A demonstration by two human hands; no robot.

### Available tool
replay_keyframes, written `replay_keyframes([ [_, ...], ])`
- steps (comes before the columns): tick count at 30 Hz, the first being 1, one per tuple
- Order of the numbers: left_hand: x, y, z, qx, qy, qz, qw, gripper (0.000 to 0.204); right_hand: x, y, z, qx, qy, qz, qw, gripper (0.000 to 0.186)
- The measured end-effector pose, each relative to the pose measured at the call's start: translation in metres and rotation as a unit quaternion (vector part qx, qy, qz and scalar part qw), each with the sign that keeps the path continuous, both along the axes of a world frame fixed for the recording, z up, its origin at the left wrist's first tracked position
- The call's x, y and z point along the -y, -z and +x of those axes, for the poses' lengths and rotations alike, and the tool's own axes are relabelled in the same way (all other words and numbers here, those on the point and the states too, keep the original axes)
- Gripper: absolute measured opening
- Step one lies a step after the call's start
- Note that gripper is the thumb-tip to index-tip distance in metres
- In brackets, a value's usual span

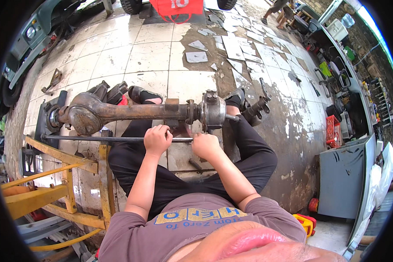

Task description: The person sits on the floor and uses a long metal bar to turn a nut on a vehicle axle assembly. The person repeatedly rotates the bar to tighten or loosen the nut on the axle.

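I sit on the floor with my legs spread around a rusty vehicle axle [135,112], which lies crosswise in front of me. Its round differential housing [85,114] is toward the left, and a grey metal hub [212,113] sits at the right end. On the near side of the axle runs a long, thin metal rod [96,139], roughly parallel to it. My left hand [157,139] is closed around the rod near its right part. Closed at the rod's right end is my right hand [206,146], just below the hub; its fingertips are partly hidden.
A yellow metal frame [39,202] stands close on my left. A short dark cylinder [195,164] lies between my legs. Broken tiles [233,47] litter the floor ahead, near a red bag [177,8]. At right are a red crate [333,132] and a grey-blue cabinet [343,177].
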State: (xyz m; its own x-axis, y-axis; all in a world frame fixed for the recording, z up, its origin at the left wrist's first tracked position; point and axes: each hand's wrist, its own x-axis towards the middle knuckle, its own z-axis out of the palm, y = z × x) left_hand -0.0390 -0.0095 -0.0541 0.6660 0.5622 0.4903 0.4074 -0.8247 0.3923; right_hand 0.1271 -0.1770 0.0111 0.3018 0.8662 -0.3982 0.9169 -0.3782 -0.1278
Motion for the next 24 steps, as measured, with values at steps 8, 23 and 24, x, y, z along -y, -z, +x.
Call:
replay_keyframes([
  [8,-0.002,0.002,-0.005,-0.018,-0.003,-0.005,1.0,0.008,0.001,-0.006,-0.011,0.01,-0.006,0.023,1.0,0.032],
  [23,0.0,0.005,-0.002,-0.018,-0.014,0.003,1.0,0.009,-0.001,-0.024,0.0,-0.039,-0.025,-0.04,0.998,0.04],
  [24,0.003,0.004,0.001,-0.015,-0.009,0.002,1.0,0.009,0.004,-0.012,-0.001,-0.039,-0.01,-0.017,0.999,0.041],
])
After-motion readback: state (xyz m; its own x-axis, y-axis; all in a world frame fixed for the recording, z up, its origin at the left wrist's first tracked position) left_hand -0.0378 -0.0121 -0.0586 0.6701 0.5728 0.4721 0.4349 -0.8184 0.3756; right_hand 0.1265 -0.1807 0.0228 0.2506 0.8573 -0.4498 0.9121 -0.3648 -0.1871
